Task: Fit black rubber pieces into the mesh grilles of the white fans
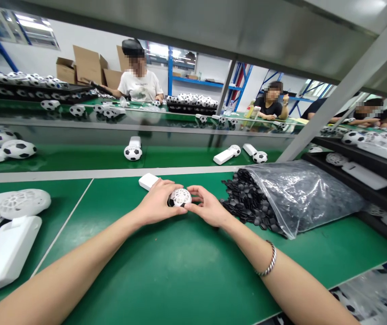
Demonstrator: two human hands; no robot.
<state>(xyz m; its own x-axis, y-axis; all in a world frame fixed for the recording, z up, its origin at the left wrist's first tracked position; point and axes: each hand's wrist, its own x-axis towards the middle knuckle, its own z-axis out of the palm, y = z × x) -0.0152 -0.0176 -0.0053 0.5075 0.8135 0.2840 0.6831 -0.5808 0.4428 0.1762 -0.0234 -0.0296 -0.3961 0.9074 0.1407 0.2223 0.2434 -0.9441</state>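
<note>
A white device with a round football-patterned head (181, 197) and a white handle (148, 181) is held above the green work surface. My left hand (161, 203) wraps round the left side of the head, its thumb along the lower edge; the handle extends behind its fingers. At the right side of the head, my right hand (208, 205) has its thumb and fingers curled against the rim. The head's upper face shows an open white lattice, with a black patch at its left. Small black pieces (250, 203) spill from a clear plastic bag (305, 194) right of my right hand.
White unpatterned devices (8, 253) lie at the left. Beyond the pale strip (78, 174), football-headed devices (132, 152) rest on a green belt (176, 153). Black trays (383, 176) stack at the right, beside a slanted metal post (310, 131). Several people sit across.
</note>
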